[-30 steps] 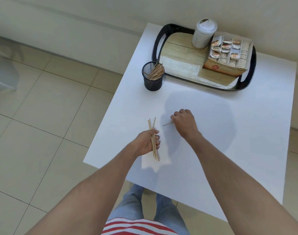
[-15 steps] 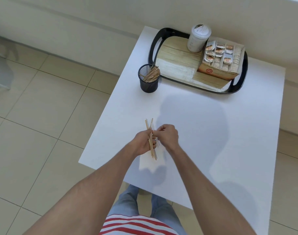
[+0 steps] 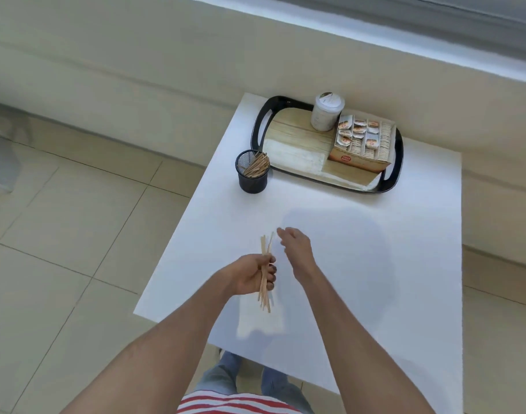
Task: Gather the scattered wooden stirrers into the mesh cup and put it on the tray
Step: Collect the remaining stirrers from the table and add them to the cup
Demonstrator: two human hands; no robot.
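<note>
Floor: beige tiles across the left of the frame, pale wall along the top
Tabletop [image 3: 360,264]: white, centre and right of the frame
Left hand [image 3: 252,274]: lower centre, fingers curled round a bundle of wooden stirrers [image 3: 265,273], bundle roughly upright, ends sticking out above and below the fist
Right hand [image 3: 296,246]: just right of the bundle, apart from it, fingers loosely spread, holding nothing
Mesh cup [image 3: 252,171]: black, upper centre, standing on the tabletop just left of the tray, more stirrers leaning inside
Tray [image 3: 393,180]: black rim, wood-print base, upper right
On tray: lidded paper cup [image 3: 326,113], cardboard box of sachets [image 3: 362,144]
</note>
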